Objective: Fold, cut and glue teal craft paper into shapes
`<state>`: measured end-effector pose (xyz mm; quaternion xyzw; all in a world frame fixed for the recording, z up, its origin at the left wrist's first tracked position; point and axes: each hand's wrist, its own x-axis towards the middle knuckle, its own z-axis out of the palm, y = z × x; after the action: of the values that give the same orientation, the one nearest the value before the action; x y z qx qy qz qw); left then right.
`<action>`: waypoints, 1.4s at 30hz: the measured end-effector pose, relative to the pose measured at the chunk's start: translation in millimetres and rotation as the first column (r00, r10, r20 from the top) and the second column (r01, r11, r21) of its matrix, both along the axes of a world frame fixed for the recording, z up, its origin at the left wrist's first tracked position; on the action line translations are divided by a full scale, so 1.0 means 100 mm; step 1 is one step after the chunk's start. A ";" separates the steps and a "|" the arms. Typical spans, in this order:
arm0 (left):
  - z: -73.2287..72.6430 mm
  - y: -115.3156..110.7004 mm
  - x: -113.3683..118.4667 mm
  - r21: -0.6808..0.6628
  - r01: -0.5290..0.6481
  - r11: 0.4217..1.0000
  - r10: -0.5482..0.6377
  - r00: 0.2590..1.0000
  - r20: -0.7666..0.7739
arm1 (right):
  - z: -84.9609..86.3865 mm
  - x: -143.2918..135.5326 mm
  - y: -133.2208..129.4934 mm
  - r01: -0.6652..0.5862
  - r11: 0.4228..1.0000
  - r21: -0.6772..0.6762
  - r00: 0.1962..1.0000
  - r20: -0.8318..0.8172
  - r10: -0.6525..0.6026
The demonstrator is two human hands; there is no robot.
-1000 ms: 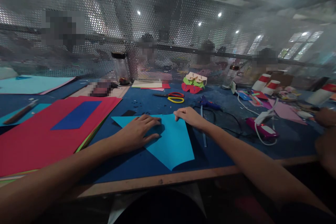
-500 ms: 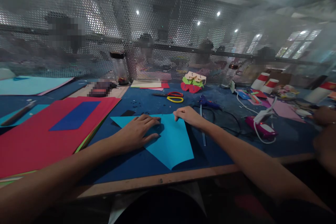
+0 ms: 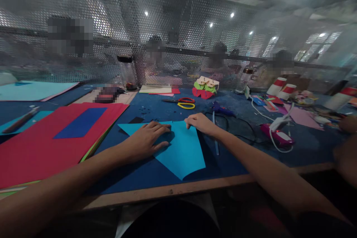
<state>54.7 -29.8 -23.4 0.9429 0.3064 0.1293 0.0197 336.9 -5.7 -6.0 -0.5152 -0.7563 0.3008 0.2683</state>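
A bright blue sheet of paper lies on the dark blue table in front of me, its near corner pointing at the table's edge and slightly curled. Flat on its left part rests my left hand, fingers spread and pointing right. My right hand is closed at the sheet's far right corner, thumb and fingers pinching the paper there. Beyond the sheet lie scissors with red and yellow handles. A small dark piece lies by the sheet's far left edge.
Red sheets with a blue strip lie left. A blue glue gun, cables and a magenta device sit right. Behind stand jars and a layered paper piece. Another person's arm shows far right.
My hands and the blue sheet look nearly unmoved. At the far right, the other person's hand has shifted slightly.
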 end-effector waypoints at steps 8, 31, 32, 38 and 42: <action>0.01 -0.01 0.00 -0.006 -0.010 1.000 0.010 1.000 0.030 | -0.04 0.02 0.02 0.006 1.000 0.011 1.000 -0.011 -0.006; 0.01 -0.01 0.00 -0.026 -0.009 1.000 0.010 0.999 0.049 | -0.05 -0.01 0.05 0.094 0.992 0.088 0.996 0.006 -0.094; 0.01 -0.01 0.00 -0.026 -0.012 1.000 0.014 0.999 0.046 | -0.05 0.00 0.05 0.092 0.992 0.089 0.995 0.021 -0.095; 0.02 -0.02 0.01 -0.026 -0.024 0.999 0.025 0.999 0.033 | -0.07 0.01 0.04 0.079 0.993 0.091 0.992 0.089 -0.087; 0.02 -0.03 0.01 -0.034 -0.019 0.999 0.020 1.000 0.023 | -0.05 0.02 0.04 0.084 0.991 0.099 0.992 0.086 -0.093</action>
<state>55.9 -32.4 -21.0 0.9378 0.3172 0.1355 0.0381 338.4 -1.8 -10.9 -0.5482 -0.7576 0.2283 0.2711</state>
